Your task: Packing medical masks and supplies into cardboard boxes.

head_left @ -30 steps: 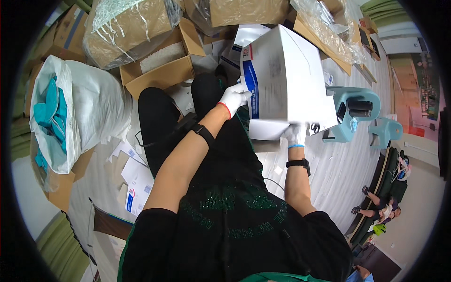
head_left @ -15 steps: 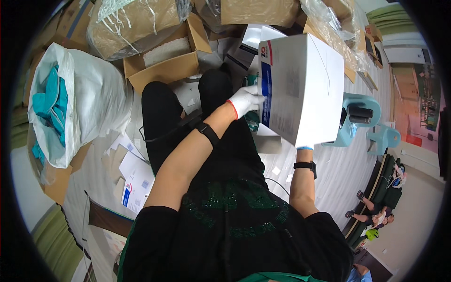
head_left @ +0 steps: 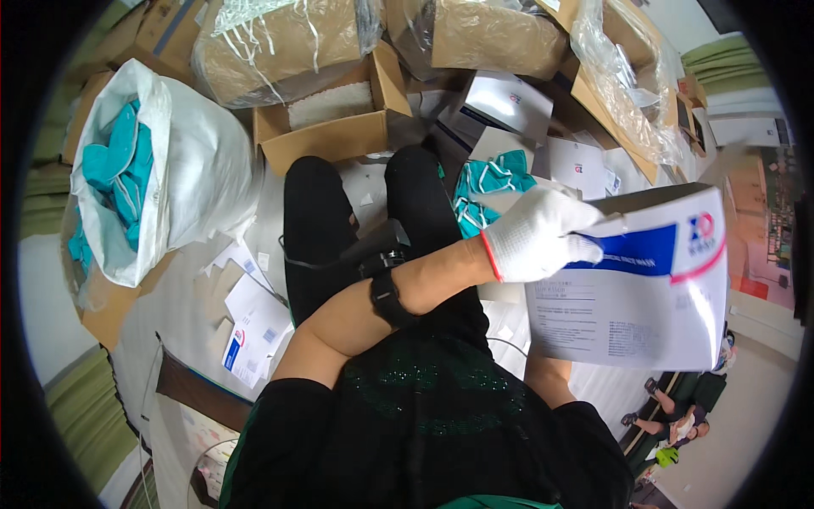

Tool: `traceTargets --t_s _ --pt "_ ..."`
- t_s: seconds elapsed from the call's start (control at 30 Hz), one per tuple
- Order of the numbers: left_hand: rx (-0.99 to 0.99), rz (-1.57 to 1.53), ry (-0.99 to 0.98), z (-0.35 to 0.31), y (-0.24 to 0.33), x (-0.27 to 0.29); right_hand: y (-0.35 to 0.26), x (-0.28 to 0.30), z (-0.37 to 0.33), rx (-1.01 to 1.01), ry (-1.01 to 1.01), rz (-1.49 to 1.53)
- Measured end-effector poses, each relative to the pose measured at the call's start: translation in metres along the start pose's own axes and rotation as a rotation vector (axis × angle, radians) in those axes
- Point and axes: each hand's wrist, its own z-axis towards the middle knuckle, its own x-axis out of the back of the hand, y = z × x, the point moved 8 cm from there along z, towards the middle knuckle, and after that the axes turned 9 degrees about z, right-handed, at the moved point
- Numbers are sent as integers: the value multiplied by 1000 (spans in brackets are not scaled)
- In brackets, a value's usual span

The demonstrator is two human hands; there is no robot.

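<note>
A white carton with a blue band and a pink curved stripe is held up at my right, tilted, its printed side facing me. My left hand, in a white knit glove with a red cuff, has its fingers closed over the carton's upper left edge. Behind the carton my right hand is hidden; only part of that forearm shows below it. Close to my left hand, beyond my knees, lie turquoise cloth pieces with white ties, partly covered by my glove.
A white sack stuffed with turquoise cloth pieces stands at the left. Ahead are an open brown cardboard box, plastic-covered cartons and white cartons. A flattened white carton lies on the floor. Another person is at the far right.
The carton has turned so its printed side faces me, and it has come lower and to the right. My left hand has shifted right, from its side to its upper edge.
</note>
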Motion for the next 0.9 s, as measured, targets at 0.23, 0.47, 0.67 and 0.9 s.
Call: traceTargets --t_s 0.23,0.47,0.67,0.9 --pt "-316 781 79 -23 57 45 60 -52 26 -199 -115 76" --pt "-259 1415 210 -43 -4 83 64 -109 -5 -243 -170 114" --pt "185 1756 58 -54 -155 158 68 -95 -4 -272 -62 15" --pt "669 1656 -104 -75 -262 227 73 -99 16 -321 79 -233"
